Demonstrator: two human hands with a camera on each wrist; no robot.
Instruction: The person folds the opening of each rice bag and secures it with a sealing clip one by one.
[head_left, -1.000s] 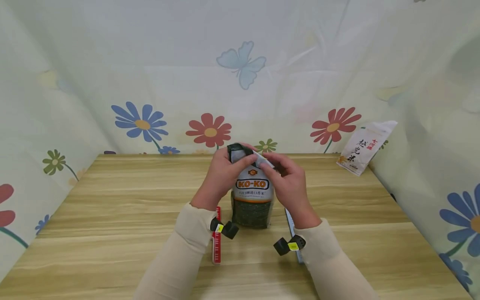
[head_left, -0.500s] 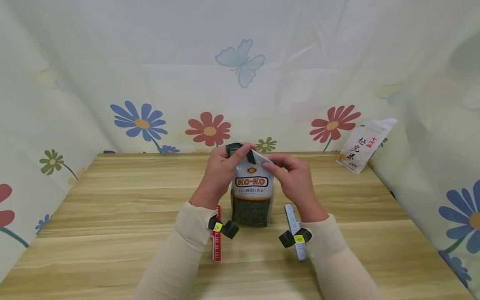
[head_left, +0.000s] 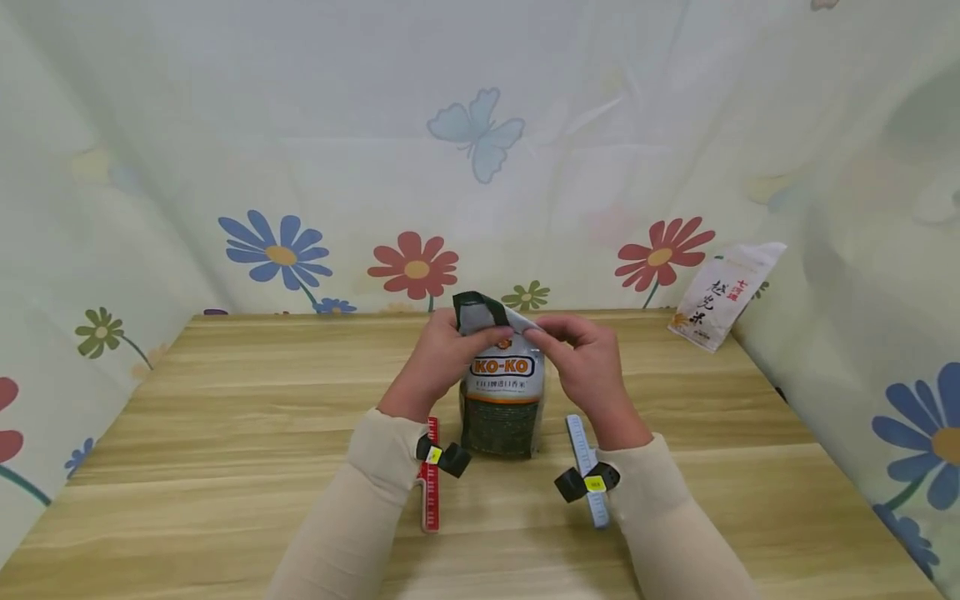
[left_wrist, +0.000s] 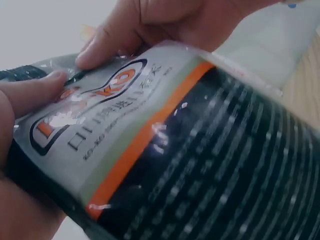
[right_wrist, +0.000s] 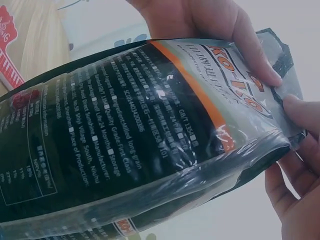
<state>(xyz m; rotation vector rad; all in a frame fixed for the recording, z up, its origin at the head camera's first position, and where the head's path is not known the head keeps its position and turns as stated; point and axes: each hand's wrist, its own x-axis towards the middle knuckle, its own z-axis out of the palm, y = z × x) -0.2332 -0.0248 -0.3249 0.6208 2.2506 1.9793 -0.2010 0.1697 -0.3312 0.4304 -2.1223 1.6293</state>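
Note:
A KO-KO rice bag [head_left: 502,425], dark green below and silvery white above, is upright at the table's middle in the head view. Its top is folded over at a slant, with a dark band [head_left: 491,308] across it. My left hand [head_left: 438,358] grips the bag's upper left side, thumb across the front below the fold. My right hand [head_left: 588,358] pinches the upper right edge between thumb and fingers. The left wrist view shows both thumbs close together on the bag's front [left_wrist: 115,100]; fingers behind the bag are partly hidden.
A red plastic strip [head_left: 431,500] with ruler-like marks lies left of the bag, partly under my left wrist. A light blue strip [head_left: 579,442] lies to the right, near my right wrist. A white rice bag [head_left: 712,296] leans against the back right curtain.
My left thumb has slid down from the bag's top edge to its front, baring the folded top. My right hand has shifted slightly right since the first frame, uncovering the blue strip.

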